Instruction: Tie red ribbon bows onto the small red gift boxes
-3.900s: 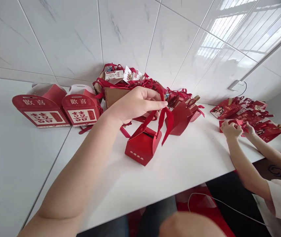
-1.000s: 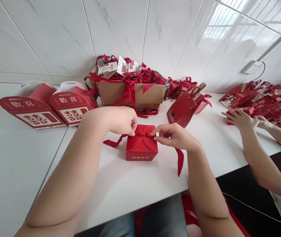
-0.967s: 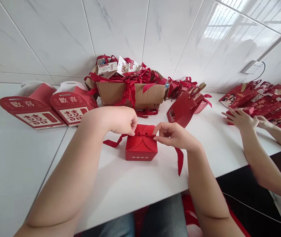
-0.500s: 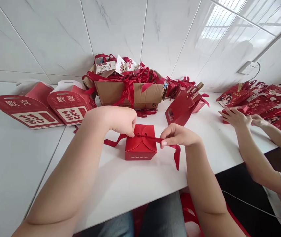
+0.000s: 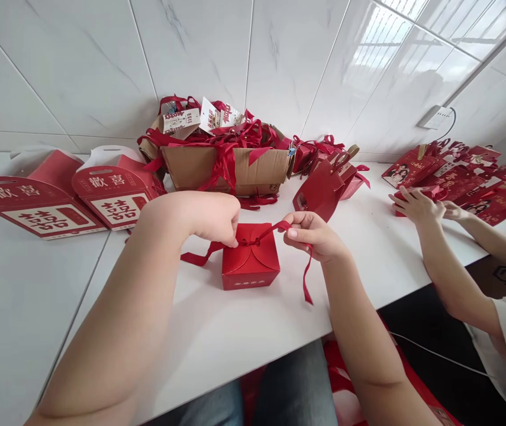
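Observation:
A small red gift box (image 5: 251, 269) with curved interlocking top flaps stands on the white table in front of me. A dark red ribbon (image 5: 270, 232) is knotted across its top. My left hand (image 5: 219, 220) reaches over the box's left side, fingers closed on the ribbon beside the knot; its free end trails to the left. To the right, my right hand (image 5: 312, 235) pinches the other length of ribbon between thumb and fingers, raised a little above the box. That ribbon's tail hangs below the hand.
Behind the box is a cardboard carton (image 5: 235, 168) full of red ribbons and tags. Two red-and-white gift cartons (image 5: 119, 189) stand at left. A red gift bag (image 5: 321, 189) stands right of the carton. Further right, a co-worker's hands (image 5: 421, 207) handle a red box near several red bags (image 5: 452, 171).
My right hand has risen slightly, lifting its ribbon length upward from the knot. My left hand keeps its hold at the knot. The view has shifted a little.

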Action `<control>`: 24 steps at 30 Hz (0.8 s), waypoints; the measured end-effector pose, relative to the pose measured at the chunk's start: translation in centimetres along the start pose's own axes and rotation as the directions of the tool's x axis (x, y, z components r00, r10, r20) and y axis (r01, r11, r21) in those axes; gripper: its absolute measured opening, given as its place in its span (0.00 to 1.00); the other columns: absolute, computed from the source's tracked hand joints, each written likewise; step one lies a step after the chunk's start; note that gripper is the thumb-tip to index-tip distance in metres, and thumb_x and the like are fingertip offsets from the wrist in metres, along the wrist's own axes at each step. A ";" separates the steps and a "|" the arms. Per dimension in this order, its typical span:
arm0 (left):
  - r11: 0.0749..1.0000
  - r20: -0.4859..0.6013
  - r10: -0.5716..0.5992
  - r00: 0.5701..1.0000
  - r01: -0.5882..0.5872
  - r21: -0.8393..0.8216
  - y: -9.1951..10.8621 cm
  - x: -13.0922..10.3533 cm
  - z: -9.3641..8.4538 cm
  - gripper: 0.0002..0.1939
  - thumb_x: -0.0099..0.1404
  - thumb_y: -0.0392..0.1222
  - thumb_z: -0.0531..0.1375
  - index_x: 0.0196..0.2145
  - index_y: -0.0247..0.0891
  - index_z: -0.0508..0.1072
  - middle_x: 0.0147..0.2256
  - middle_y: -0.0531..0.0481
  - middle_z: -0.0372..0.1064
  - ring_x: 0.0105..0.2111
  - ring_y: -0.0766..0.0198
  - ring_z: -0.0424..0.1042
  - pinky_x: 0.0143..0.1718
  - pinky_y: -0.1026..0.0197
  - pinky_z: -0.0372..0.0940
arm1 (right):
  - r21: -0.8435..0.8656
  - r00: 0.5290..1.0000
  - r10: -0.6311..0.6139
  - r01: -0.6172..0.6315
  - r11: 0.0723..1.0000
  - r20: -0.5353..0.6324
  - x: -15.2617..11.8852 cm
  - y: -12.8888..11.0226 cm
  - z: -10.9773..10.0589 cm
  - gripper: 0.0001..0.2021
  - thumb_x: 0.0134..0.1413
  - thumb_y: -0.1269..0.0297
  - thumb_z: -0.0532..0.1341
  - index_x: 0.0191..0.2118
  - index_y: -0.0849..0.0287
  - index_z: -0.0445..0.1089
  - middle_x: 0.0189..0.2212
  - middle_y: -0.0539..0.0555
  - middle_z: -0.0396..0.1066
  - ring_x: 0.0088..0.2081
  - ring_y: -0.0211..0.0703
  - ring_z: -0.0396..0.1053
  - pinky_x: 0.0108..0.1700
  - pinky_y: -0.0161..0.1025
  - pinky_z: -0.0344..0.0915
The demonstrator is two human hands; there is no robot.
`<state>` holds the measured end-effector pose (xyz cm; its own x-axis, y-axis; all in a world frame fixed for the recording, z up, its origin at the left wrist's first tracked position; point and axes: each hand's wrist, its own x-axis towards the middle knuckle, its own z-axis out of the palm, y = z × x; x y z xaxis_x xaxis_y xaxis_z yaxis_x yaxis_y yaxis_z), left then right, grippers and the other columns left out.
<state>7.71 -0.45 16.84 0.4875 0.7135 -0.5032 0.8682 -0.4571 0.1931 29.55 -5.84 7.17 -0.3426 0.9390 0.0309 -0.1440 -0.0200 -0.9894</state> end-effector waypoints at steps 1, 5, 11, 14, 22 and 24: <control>1.000 -0.003 -0.002 1.000 0.002 0.002 -0.1 0.0 0.0 0.08 0.48 0.49 0.61 0.22 0.43 0.72 0.28 0.46 0.74 0.24 0.58 0.67 0.23 0.57 0.55 | 0.022 1.000 0.017 -0.017 1.000 -0.001 0.0 -0.1 -0.2 0.14 0.42 0.56 0.71 0.27 0.61 0.70 0.10 0.40 0.52 0.15 0.26 0.44 0.21 0.32 0.42; 1.000 -0.005 -0.004 1.000 0.004 0.002 -0.1 0.2 0.0 0.09 0.49 0.51 0.61 0.23 0.44 0.73 0.29 0.46 0.74 0.24 0.57 0.67 0.24 0.57 0.55 | 0.122 0.999 0.030 -0.034 0.992 0.036 -0.2 -0.3 -0.7 0.22 0.46 0.52 0.69 0.18 0.59 0.59 0.08 0.39 0.45 0.14 0.25 0.41 0.24 0.34 0.44; 1.000 -0.018 0.018 1.000 -0.018 0.011 0.8 0.7 0.5 0.11 0.51 0.52 0.60 0.25 0.43 0.73 0.30 0.44 0.74 0.24 0.56 0.69 0.23 0.57 0.55 | 0.219 0.996 -0.040 0.022 0.976 0.076 -0.5 -0.3 -0.9 0.25 0.51 0.55 0.66 0.16 0.59 0.52 0.10 0.41 0.47 0.15 0.27 0.42 0.26 0.35 0.48; 0.998 -0.030 0.062 0.998 -0.062 0.014 1.0 0.5 0.6 0.12 0.52 0.53 0.60 0.27 0.43 0.73 0.31 0.45 0.75 0.24 0.57 0.69 0.24 0.57 0.56 | 0.187 0.988 -0.116 0.096 0.978 0.104 -0.6 -0.2 -1.1 0.19 0.52 0.54 0.65 0.19 0.59 0.61 0.11 0.42 0.51 0.16 0.29 0.44 0.23 0.35 0.44; 0.961 -0.323 0.245 0.914 -0.272 -0.042 1.9 -0.5 0.7 0.21 0.56 0.58 0.56 0.43 0.46 0.72 0.40 0.48 0.73 0.29 0.60 0.70 0.25 0.61 0.59 | 0.169 0.987 -0.127 0.109 0.980 0.096 -1.0 -0.5 -0.6 0.15 0.51 0.59 0.66 0.45 0.57 0.73 0.16 0.43 0.60 0.17 0.29 0.52 0.22 0.32 0.49; 0.949 -0.386 0.262 0.885 -0.308 -0.061 2.3 -0.3 0.9 0.18 0.58 0.53 0.55 0.44 0.47 0.71 0.37 0.50 0.73 0.26 0.62 0.69 0.24 0.61 0.58 | 0.150 0.994 -0.083 0.072 0.986 0.072 -1.0 -0.6 -0.4 0.17 0.49 0.59 0.67 0.46 0.56 0.72 0.16 0.43 0.62 0.17 0.29 0.54 0.22 0.32 0.51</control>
<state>9.50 -2.20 16.69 0.6943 0.7163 -0.0698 0.6799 -0.6210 0.3899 30.32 -6.60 7.64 -0.3954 0.9102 0.1234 -0.3056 -0.0036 -0.9522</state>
